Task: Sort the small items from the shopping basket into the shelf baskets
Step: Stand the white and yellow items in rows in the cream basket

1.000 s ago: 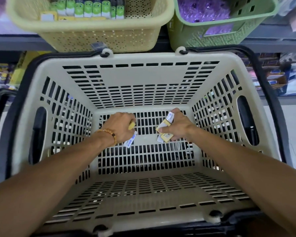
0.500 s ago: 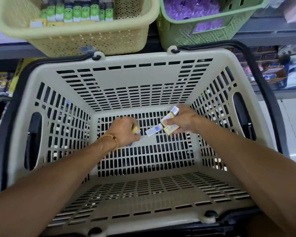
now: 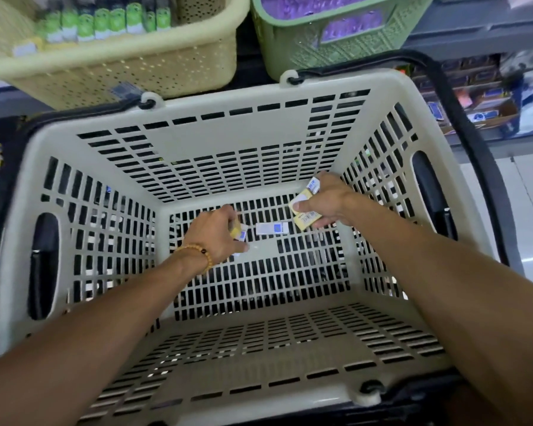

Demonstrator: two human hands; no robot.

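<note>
Looking down from the head camera, the only view, both forearms reached into a beige slotted shopping basket (image 3: 246,139) whose black handles were cut off at the left and right edges. The left hand (image 3: 217,233) lay low over the basket floor, fingers curled round a small yellow box (image 3: 237,232); most of that box was hidden behind the knuckles, so only a corner and a white-and-blue label showed. A beaded bracelet (image 3: 197,253) circled that wrist. Just beside the left fingertips, a white packet with a blue square (image 3: 272,228) lay flat on the floor slats, apart from both hands (whether the left fingers brushed it could not be told).

The right hand (image 3: 326,204) was higher, near the far right corner, thumb pressed down on a fanned bunch of yellow cartons (image 3: 305,213) pinched between thumb and curled fingers. How many cartons it held was hard to make out; a barcode showed on the lowest one, and the print was too small to read.

Beyond the rim, on the shelf, stood a cream shelf basket (image 3: 142,69) with a row of green-topped packs (image 3: 105,23), blurred and cropped at the top. To its right stood a green shelf basket (image 3: 308,47) with purple goods (image 3: 351,26) seen through its handle slot, indistinct. Boxes on a lower shelf (image 3: 480,103) at the far right were smeared by motion.
</note>
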